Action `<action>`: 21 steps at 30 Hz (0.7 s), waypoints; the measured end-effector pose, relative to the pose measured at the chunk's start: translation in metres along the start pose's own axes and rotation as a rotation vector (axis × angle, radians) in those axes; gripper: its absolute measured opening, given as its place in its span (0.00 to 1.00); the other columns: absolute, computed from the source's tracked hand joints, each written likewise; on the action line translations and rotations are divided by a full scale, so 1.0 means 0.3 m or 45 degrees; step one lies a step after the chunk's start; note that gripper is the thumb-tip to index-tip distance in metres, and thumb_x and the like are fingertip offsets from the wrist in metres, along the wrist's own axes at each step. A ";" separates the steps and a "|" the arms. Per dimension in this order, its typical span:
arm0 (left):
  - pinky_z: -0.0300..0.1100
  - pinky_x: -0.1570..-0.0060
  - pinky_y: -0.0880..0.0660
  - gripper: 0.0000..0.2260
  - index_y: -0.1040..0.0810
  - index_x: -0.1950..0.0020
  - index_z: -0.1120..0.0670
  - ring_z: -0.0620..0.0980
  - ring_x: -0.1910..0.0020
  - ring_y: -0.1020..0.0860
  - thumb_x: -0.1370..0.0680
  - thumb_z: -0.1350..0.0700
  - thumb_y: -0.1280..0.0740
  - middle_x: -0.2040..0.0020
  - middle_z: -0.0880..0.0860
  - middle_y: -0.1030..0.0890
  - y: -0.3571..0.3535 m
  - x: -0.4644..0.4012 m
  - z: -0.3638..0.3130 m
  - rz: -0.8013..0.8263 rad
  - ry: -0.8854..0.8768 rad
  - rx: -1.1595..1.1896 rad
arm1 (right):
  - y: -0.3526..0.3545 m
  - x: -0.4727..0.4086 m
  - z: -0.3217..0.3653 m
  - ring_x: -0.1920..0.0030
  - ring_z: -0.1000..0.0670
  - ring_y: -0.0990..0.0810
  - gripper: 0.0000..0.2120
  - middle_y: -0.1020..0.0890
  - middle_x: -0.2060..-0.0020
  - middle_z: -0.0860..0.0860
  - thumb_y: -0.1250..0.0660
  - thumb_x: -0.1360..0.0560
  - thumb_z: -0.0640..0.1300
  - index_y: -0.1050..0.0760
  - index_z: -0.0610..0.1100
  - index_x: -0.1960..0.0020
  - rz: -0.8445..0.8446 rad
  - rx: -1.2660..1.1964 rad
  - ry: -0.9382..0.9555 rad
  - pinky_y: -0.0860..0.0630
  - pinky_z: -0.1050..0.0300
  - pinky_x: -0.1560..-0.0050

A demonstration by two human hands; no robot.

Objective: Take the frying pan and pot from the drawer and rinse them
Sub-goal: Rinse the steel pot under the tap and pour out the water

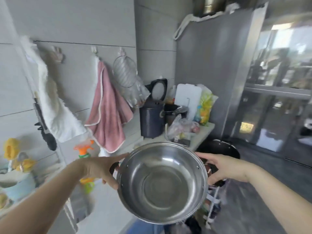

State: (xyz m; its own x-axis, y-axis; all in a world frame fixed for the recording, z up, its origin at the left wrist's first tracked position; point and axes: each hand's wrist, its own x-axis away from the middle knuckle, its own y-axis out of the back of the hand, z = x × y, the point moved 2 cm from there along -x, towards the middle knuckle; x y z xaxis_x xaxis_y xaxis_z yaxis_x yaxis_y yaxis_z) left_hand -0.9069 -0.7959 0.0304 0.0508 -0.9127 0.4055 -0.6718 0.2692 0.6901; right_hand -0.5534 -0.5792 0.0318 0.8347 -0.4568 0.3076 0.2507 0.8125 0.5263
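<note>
Now both hands, left hand (99, 169) and right hand (226, 169), gripped the pot (163, 182) handles with curled fingers; it should stay level.

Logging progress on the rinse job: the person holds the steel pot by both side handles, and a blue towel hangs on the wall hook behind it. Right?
Not quite. The towel on the wall hook is pink, not blue. The rest stands: the left hand and right hand each grip a dark side handle of the steel pot. The head view shows this.
</note>
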 end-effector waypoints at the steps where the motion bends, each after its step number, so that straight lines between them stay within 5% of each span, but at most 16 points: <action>1: 0.39 0.58 0.25 0.47 0.48 0.31 0.27 0.41 0.65 0.26 0.33 0.58 0.20 0.54 0.40 0.21 -0.010 -0.080 -0.089 0.059 -0.051 -0.035 | 0.047 0.080 -0.054 0.30 0.62 0.33 0.47 0.28 0.32 0.63 0.19 0.36 0.38 0.37 0.68 0.28 -0.073 -0.028 -0.054 0.29 0.72 0.44; 4: 0.45 0.55 0.23 0.48 0.48 0.30 0.29 0.32 0.61 0.23 0.34 0.55 0.19 0.52 0.37 0.20 -0.056 -0.315 -0.349 0.221 -0.217 -0.122 | 0.157 0.330 -0.213 0.36 0.53 0.23 0.47 0.21 0.37 0.52 0.20 0.35 0.36 0.38 0.63 0.26 -0.282 -0.137 -0.174 0.24 0.62 0.41; 7: 0.54 0.40 0.24 0.51 0.49 0.29 0.27 0.38 0.40 0.26 0.36 0.52 0.18 0.34 0.36 0.28 -0.152 -0.529 -0.620 0.379 -0.460 -0.198 | 0.209 0.602 -0.359 0.37 0.44 0.21 0.47 0.20 0.38 0.44 0.18 0.36 0.41 0.38 0.66 0.27 -0.500 -0.164 -0.270 0.25 0.42 0.35; 11: 0.47 0.29 0.33 0.54 0.50 0.25 0.31 0.42 0.30 0.31 0.38 0.49 0.17 0.30 0.33 0.32 -0.359 -0.759 -0.991 0.603 -0.689 -0.372 | 0.184 1.003 -0.495 0.37 0.46 0.21 0.46 0.20 0.37 0.46 0.19 0.36 0.37 0.36 0.65 0.27 -0.818 -0.331 -0.441 0.25 0.44 0.35; 14: 0.46 0.38 0.25 0.55 0.51 0.27 0.27 0.47 0.42 0.22 0.40 0.50 0.17 0.35 0.40 0.24 -0.577 -0.837 -1.289 0.716 -0.799 -0.548 | 0.103 1.294 -0.568 0.49 0.49 0.18 0.44 0.18 0.48 0.48 0.23 0.34 0.33 0.34 0.66 0.30 -0.997 -0.457 -0.564 0.21 0.47 0.42; 17: 0.39 0.52 0.22 0.57 0.51 0.27 0.28 0.46 0.53 0.19 0.42 0.54 0.18 0.34 0.40 0.27 -0.827 -0.856 -1.572 0.824 -0.895 -0.655 | 0.008 1.573 -0.660 0.55 0.48 0.21 0.43 0.20 0.57 0.47 0.24 0.34 0.32 0.33 0.66 0.30 -1.178 -0.549 -0.686 0.22 0.45 0.44; 21: 0.44 0.45 0.21 0.56 0.50 0.25 0.28 0.54 0.43 0.19 0.41 0.51 0.18 0.29 0.40 0.30 -1.179 -0.877 -1.893 0.960 -1.067 -0.708 | -0.074 1.903 -0.745 0.53 0.44 0.21 0.42 0.22 0.49 0.34 0.24 0.33 0.32 0.32 0.65 0.30 -1.321 -0.633 -0.767 0.20 0.45 0.48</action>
State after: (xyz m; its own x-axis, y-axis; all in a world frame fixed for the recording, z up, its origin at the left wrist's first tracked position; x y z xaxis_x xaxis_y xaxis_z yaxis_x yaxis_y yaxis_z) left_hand -0.2629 -0.4763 0.0200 -0.8308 -0.3353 0.4443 0.0827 0.7150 0.6943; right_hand 0.0272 -0.7770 0.0185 -0.1750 -0.9343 0.3107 0.9055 -0.0289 0.4233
